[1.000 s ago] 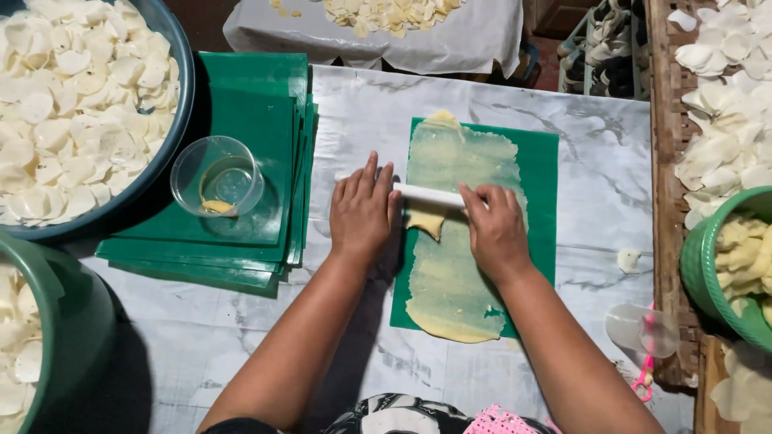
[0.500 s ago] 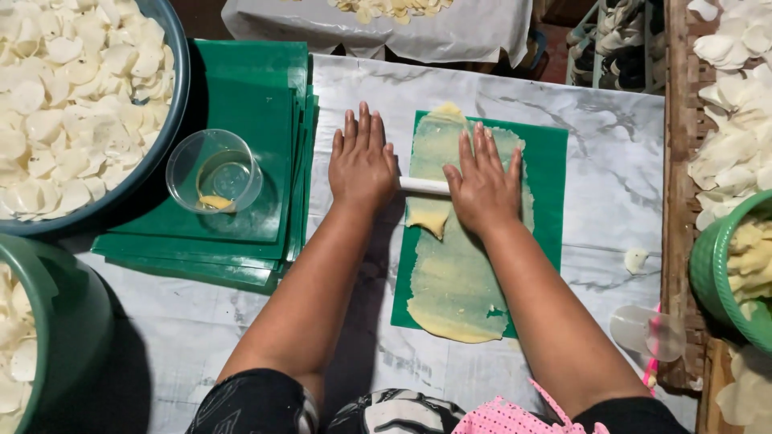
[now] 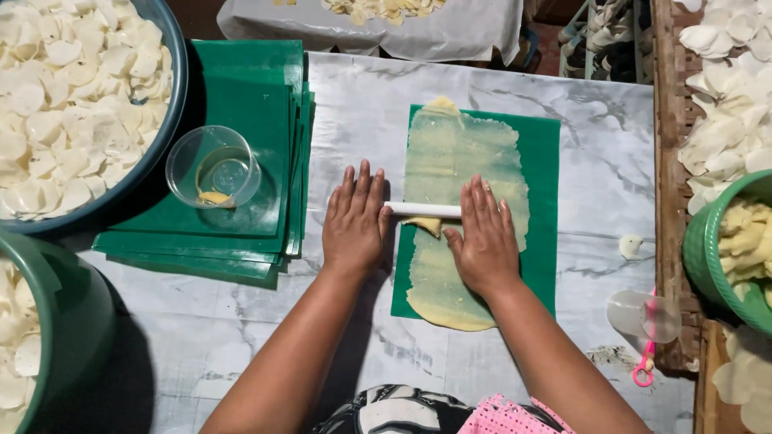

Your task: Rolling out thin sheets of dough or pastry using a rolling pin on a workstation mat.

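A long thin sheet of pale yellow dough (image 3: 462, 161) lies on a green plastic sheet (image 3: 543, 201) on the marble table (image 3: 370, 104). Across it lies a white rolling pin (image 3: 424, 210). My left hand (image 3: 355, 221) rests flat, palm down, on the pin's left end, beside the green sheet's left edge. My right hand (image 3: 482, 237) lies flat on the pin's right part, over the dough, fingers stretched forward. A small folded flap of dough (image 3: 428, 227) shows just below the pin between my hands.
A stack of green plastic sheets (image 3: 233, 233) lies to the left with a clear plastic cup (image 3: 213, 166) on it. Large basins of white round chips (image 3: 72, 104) stand at far left. At right are a green basket (image 3: 708, 249), a woven tray of chips (image 3: 724, 88), and an overturned clear cup (image 3: 639, 313).
Both hands slid forward over the pin half a second ago and have now come back toward me, rolling the pin down the dough. The dough sheet stays in place.
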